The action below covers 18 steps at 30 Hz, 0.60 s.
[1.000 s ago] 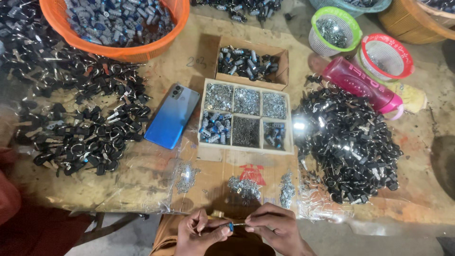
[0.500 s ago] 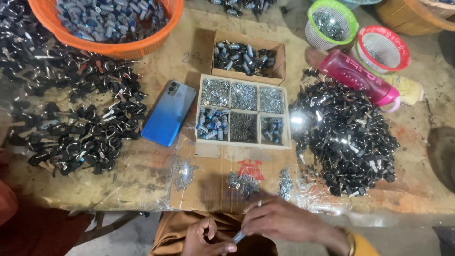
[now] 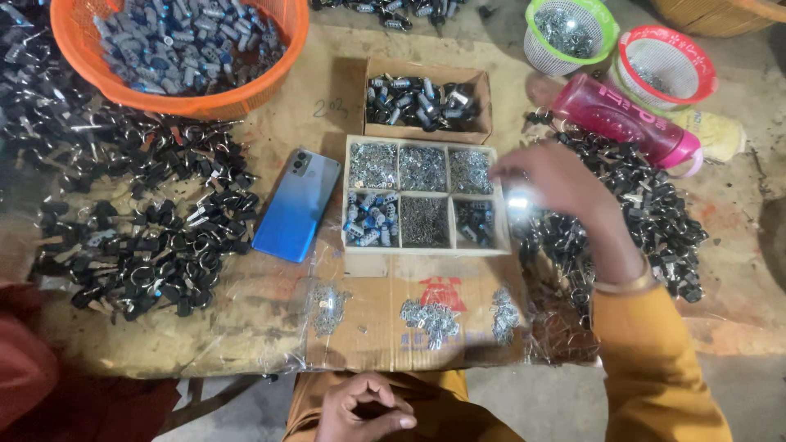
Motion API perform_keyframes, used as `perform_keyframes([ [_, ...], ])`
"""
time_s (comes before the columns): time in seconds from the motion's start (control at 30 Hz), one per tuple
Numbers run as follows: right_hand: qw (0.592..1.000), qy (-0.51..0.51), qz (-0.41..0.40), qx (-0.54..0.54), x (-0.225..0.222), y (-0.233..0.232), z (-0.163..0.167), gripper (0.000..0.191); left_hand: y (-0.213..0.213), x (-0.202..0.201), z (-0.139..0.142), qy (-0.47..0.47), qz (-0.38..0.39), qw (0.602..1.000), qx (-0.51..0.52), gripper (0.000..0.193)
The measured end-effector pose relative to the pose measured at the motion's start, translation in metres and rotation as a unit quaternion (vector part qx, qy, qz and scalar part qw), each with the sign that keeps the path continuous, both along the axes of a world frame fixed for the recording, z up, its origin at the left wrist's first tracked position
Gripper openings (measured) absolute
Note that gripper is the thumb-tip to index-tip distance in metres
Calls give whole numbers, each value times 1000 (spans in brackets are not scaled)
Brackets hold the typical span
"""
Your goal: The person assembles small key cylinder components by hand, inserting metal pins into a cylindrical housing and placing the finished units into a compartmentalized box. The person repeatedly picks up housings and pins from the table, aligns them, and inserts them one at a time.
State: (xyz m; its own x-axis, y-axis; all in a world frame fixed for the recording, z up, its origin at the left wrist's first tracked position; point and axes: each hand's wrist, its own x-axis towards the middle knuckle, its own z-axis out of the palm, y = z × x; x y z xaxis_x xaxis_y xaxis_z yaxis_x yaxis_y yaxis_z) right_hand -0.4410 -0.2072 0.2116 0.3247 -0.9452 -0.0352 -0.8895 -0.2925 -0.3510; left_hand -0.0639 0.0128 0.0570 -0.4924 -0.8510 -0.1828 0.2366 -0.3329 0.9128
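My right hand (image 3: 550, 178) reaches out over the right edge of the wooden divided tray (image 3: 426, 252), fingers drawn together above the compartment of small metal bits; whether it pinches a piece I cannot tell. Just right of it lies a heap of black key-like parts (image 3: 655, 221). My left hand (image 3: 364, 405) stays low over my lap, fingers curled in; any small part inside it is hidden. The tray's compartments hold silver rings, small blue cylinders and dark pieces.
A blue phone (image 3: 296, 205) lies left of the tray. An orange basket (image 3: 246, 98) of blue-grey parts, a small cardboard box (image 3: 483, 123), a pink bottle (image 3: 622, 119), two small baskets (image 3: 565, 33) and another black parts heap (image 3: 139, 229) surround it.
My right hand has left my lap and gone forward and right to the tray's right edge. My left hand has stayed low and curled up.
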Motion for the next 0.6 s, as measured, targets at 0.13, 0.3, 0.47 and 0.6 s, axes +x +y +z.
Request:
perform_keyframes([
  [0.13,964,186,-175,73,-23,63,-18,17,-27,7,24,-52,-9,999,-9,24],
  [0.3,971,147,-183,-33,-30,128,-59,38,-75,1,59,-139,-41,980,-135,11],
  [0.47,955,130,-214,-155,-31,161,-97,23,-135,-30,89,-306,-149,888,-309,14],
  [0.6,953,113,-238,-148,-27,161,-102,41,-174,-76,105,-358,-177,762,-509,24],
])
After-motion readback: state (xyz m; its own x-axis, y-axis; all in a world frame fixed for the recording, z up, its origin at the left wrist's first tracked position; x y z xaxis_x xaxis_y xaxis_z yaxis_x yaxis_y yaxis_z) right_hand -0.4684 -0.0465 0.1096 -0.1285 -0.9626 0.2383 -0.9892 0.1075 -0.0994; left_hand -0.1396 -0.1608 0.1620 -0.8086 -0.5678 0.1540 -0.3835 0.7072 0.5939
